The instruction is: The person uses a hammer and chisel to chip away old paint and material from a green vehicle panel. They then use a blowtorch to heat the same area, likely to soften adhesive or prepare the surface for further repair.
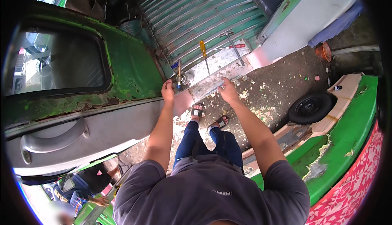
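My left hand [168,91] is at the rusty lower edge of a green vehicle body [134,63], its fingers bent together against the corner. My right hand [228,91] has its fingers pinched at the outer edge of a worn door sill [210,82]; anything between them is too small to make out. Beyond the sill, on a silvery tread plate [218,60], lie a yellow-handled screwdriver [203,49], a T-handled wrench [234,48] and a red-handled tool [238,46]. Near my left hand, a brush-like tool [179,73] stands beside a round metallic piece [186,79].
Paint flakes litter the ground [263,96] around my sandalled feet. A green panel [351,123] with a black wheel [312,107] lies at right, below an orange pot [324,52]. A ribbed green floor [196,14] stretches ahead. Another person [79,186] works at lower left.
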Tool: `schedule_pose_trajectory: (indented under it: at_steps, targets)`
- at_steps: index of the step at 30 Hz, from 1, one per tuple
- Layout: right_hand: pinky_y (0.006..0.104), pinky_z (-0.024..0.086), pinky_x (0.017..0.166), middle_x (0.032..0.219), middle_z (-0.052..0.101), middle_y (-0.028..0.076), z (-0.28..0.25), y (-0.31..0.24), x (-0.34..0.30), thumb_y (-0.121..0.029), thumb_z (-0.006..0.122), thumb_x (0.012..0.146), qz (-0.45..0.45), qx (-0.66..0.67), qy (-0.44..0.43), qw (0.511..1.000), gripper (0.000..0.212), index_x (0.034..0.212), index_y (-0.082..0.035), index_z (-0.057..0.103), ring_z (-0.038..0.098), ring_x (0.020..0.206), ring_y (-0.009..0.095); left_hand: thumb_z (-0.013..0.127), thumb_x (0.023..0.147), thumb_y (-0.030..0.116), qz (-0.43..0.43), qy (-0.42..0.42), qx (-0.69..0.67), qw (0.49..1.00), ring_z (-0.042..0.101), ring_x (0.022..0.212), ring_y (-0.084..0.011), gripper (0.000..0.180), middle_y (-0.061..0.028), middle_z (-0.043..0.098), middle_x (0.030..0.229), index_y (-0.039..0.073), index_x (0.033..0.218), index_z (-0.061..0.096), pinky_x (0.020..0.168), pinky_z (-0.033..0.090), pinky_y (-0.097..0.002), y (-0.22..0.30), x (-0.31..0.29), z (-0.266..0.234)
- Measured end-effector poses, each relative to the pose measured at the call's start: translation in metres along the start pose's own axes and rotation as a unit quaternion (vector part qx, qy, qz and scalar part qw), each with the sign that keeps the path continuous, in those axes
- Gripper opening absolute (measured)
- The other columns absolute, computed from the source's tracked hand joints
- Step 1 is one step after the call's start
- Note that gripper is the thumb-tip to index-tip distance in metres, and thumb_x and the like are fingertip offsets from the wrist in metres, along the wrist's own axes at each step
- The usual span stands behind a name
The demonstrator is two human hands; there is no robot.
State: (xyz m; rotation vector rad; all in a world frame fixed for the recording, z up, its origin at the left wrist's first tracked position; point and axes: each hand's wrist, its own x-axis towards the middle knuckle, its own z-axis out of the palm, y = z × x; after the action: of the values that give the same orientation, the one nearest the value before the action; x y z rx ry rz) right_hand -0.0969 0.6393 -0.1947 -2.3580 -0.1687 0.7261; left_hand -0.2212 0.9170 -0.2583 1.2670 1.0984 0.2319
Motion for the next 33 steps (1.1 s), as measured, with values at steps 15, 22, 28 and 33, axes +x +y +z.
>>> schedule_pose_trajectory:
  at_steps: [15, 22, 28, 33]
  targets:
    - [0.0364, 0.050, 0.084, 0.114, 0.063, 0.010, 0.105, -0.051, 0.078, -0.023, 0.070, 0.084, -0.043, 0.014, -0.096, 0.994, 0.062, 0.141, -0.015, 0.045, 0.063, 0.090, 0.025, 0.037, 0.079, -0.013, 0.044, -0.032, -0.085, 0.995, 0.051, 0.113, -0.0174, 0.059, -0.0059, 0.057, 0.131, 0.007, 0.131, 0.057, 0.096, 0.043, -0.0291, -0.052, 0.035, 0.019]
    - [0.0367, 0.043, 0.102, 0.133, 0.055, 0.015, 0.103, -0.045, 0.088, -0.023, 0.070, 0.084, -0.106, 0.024, -0.135, 0.985, 0.059, 0.138, -0.019, 0.049, 0.055, 0.119, 0.031, 0.042, 0.077, -0.018, 0.137, -0.117, -0.026, 0.983, 0.051, 0.124, -0.0200, 0.066, -0.0085, 0.056, 0.133, 0.005, 0.138, 0.050, 0.105, 0.039, -0.0302, -0.063, 0.038, 0.022]
    - [0.0370, 0.044, 0.101, 0.134, 0.055, 0.014, 0.113, -0.044, 0.092, -0.025, 0.070, 0.084, -0.170, 0.030, -0.136, 0.976, 0.058, 0.138, -0.021, 0.050, 0.054, 0.120, 0.031, 0.063, 0.076, -0.012, 0.156, -0.188, -0.026, 0.969, 0.050, 0.125, -0.0204, 0.073, -0.0094, 0.050, 0.139, 0.007, 0.143, 0.043, 0.104, 0.042, -0.0316, -0.037, 0.040, 0.024]
    - [0.0369, 0.045, 0.100, 0.134, 0.055, 0.013, 0.108, -0.047, 0.092, -0.024, 0.069, 0.085, -0.175, 0.044, -0.152, 0.972, 0.056, 0.137, -0.018, 0.050, 0.054, 0.120, 0.031, 0.075, 0.071, -0.006, 0.164, -0.184, 0.039, 0.968, 0.052, 0.120, -0.0179, 0.078, -0.0085, 0.050, 0.135, 0.005, 0.141, 0.043, 0.098, 0.047, -0.0319, -0.034, 0.040, 0.024]
